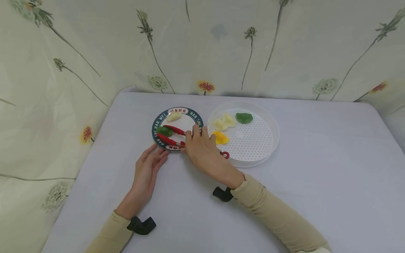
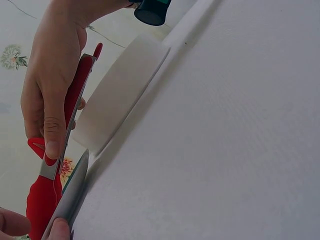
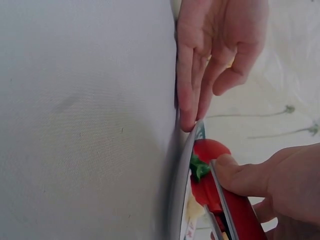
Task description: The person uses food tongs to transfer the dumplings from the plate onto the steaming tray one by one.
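Ahead of my left hand [image 1: 147, 169], its relaxed fingers touching the plate [image 1: 186, 122], a green piece [image 1: 165, 131] sits between red tongs [image 1: 168, 140] my right hand [image 1: 201, 151] grips.

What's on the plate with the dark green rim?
A pale piece and, between the tips of the red tongs, a green piece. The right hand hides part of the plate; anything beneath it can't be seen.

Dim, diffuse light greys the surface [image 2: 215, 150]. In the left wrist view, soft-edged shadow borders the tray [image 2: 120, 92] beside the right hand [image 2: 54, 85]; in the right wrist view, shade hugs the plate [image 3: 183, 175] below the left hand [image 3: 222, 40].
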Available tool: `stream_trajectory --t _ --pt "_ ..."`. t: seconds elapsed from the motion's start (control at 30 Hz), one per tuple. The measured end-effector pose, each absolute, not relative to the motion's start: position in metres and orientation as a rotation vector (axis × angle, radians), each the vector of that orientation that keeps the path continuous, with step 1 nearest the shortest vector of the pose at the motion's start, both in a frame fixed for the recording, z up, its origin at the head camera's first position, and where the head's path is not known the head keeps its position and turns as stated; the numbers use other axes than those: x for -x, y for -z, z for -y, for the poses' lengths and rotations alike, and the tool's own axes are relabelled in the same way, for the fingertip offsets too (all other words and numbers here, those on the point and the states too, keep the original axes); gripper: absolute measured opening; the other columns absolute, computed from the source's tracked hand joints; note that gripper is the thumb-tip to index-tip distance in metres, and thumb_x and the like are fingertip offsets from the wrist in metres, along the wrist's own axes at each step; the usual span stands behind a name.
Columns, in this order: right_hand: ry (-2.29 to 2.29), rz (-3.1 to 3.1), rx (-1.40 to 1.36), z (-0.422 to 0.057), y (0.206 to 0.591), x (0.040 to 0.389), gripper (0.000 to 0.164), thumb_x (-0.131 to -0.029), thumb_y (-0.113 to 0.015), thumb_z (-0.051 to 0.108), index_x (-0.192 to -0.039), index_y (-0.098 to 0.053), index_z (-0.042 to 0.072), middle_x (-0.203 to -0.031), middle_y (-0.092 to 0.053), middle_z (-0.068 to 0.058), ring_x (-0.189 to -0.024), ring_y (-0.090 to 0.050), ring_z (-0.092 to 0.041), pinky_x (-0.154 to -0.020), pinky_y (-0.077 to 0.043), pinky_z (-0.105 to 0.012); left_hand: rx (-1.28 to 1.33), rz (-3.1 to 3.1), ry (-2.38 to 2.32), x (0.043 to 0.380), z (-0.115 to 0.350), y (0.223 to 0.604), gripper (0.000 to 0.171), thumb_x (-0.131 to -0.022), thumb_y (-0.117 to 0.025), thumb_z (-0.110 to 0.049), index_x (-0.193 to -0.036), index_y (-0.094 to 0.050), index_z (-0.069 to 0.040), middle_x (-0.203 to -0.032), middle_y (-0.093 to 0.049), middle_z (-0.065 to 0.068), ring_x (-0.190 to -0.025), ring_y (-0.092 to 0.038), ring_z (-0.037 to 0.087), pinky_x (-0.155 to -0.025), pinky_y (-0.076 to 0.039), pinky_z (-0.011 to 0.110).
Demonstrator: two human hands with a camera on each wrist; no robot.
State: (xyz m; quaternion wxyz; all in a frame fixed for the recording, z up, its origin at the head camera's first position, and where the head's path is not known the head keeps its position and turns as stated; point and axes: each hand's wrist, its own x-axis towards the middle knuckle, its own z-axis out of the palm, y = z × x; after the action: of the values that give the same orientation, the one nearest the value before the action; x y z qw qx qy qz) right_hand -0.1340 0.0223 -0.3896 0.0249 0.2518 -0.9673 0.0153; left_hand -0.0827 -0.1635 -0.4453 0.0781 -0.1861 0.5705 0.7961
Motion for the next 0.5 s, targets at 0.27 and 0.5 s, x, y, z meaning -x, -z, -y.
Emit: stream_trajectory --t 0.27,0.5 --pt "-0.043 2.991 -0.771 -0.0241 0.3899 0.1342 0.057 -0.097 -0.061 0.045 -0.13 -0.056 -0.001 -0.117 -0.053 -0.019 -0.099 -0.049 -0.033 -0.068 -0.057 -0.042 0.548 -1.69 -2.391 0.0852 0.1631 0.4471 0.052 -0.108 -0.041 -0.019 -0.158 -0.027 -0.015 -0.156 -0.046 0.009 -0.138 -0.056 0.019 -0.11 -0.051 0.022" --pt "-0.081 3.029 -0.782 -0.0246 0.3889 0.1344 0.058 -0.097 -0.061 0.044 -0.133 -0.055 -0.001 -0.119 -0.052 -0.019 -0.101 -0.048 -0.033 -0.07 -0.056 -0.042 0.547 -1.716 -2.375 0.0838 0.1643 0.4477 0.054 -0.108 -0.041 -0.019 -0.159 -0.026 -0.015 -0.156 -0.046 0.008 -0.138 -0.056 0.018 -0.11 -0.051 0.021"
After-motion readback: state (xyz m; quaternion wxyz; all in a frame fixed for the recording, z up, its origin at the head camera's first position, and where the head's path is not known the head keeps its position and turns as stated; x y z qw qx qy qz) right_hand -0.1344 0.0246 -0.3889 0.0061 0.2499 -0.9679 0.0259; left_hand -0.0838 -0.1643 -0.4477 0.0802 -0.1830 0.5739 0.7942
